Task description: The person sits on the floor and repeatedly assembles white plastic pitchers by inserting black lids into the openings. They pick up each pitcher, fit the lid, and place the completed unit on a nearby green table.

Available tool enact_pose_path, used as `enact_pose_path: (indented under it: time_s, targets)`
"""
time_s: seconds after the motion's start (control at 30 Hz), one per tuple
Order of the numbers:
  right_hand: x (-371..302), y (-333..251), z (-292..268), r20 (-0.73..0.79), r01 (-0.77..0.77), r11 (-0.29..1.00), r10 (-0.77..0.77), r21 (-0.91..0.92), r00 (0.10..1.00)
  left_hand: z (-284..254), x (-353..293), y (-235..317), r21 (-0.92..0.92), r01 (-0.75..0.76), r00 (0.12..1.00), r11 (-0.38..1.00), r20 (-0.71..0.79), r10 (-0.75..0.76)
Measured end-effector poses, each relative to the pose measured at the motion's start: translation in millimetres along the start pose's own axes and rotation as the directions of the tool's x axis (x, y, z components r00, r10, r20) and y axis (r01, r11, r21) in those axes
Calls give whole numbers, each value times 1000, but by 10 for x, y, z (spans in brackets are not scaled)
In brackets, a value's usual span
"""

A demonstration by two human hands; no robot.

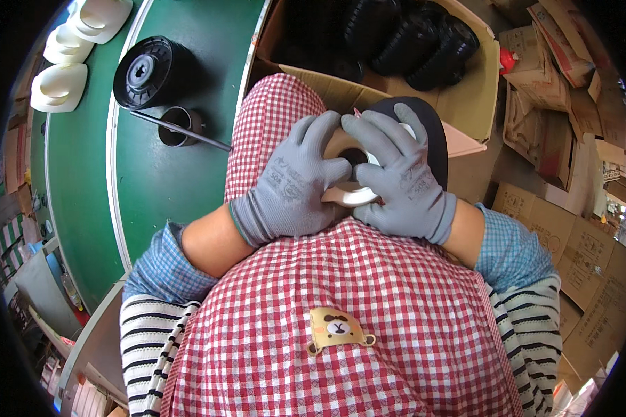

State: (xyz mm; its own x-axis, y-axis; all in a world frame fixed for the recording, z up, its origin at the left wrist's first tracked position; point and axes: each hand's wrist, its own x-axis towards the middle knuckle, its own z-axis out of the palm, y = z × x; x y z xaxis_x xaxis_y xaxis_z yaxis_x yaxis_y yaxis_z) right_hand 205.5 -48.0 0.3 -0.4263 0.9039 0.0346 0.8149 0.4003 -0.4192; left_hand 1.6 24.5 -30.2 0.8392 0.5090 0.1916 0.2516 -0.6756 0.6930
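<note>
Both my hands wear grey work gloves. Over my lap they hold a cream-white round piece [353,197] with a dark opening in its middle. My left hand [291,182] grips the left side of its rim, the thumb reaching in toward the opening. From the other side, my right hand [405,177] curls around the piece with its fingers over the top. Much of the piece is hidden under the gloves, and its exact kind cannot be made out. Below it lies my red-and-white checked apron [341,278].
To the left, a green work table [209,42] carries a black round housing [149,73], a black cup-like part [181,127] and a metal rod [181,131]. White moulded parts [59,88] line the far left. Ahead, a cardboard box [485,90] holds several black parts [442,52]. Flattened cartons [556,229] lie at right.
</note>
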Motion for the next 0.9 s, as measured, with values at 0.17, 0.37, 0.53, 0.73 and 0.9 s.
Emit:
enact_pose_path:
  time_s: [0.17, 0.37, 0.53, 0.73, 0.9]
  targets:
    - [8, 28, -35, -36, 46, 998, -47, -39, 998, -49, 29, 16, 19, 16, 998, 1000, 57, -17]
    - [-56, 409, -419, -30, -146, 863, 183, 483, 983, -192, -160, 20, -219, 43, 998, 975, -45, -54]
    - [47, 272, -442, -23, 32, 997, -30, 65, 999, -150, -208, 97, -160, 30, 987, 987, -153, -55]
    - [24, 91, -409, 138, 122, 987, -107, -108, 985, -25, -87, 401, 51, 147, 985, 988, -95, -142]
    - [-61, 73, -190, 24, 90, 991, -88, -100, 996, 107, -61, 317, 63, 83, 988, 995, -139, -73]
